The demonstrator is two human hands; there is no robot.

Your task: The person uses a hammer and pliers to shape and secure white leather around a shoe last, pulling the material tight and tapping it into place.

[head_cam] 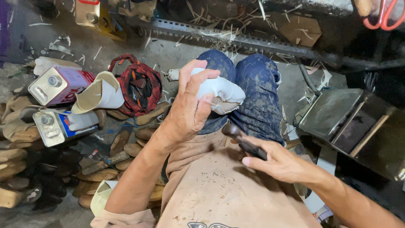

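A white shoe upper (221, 90), partly hidden by fingers, is gripped by the left hand (190, 105); one dark tool (247, 143) is clasped by the right hand (282, 162). Two tin cans (57, 84) are seen far left.

Count on view — 2 hands: left hand (187, 110), right hand (280, 162). 1 white shoe upper (221, 93). 1 dark-handled tool (244, 142). 2 rectangular metal cans (57, 84) (57, 126). 1 red-and-black checked bag (139, 84). 1 pair of red-handled scissors (386, 14). Wooden shoe lasts (126, 147) — too piled to count.
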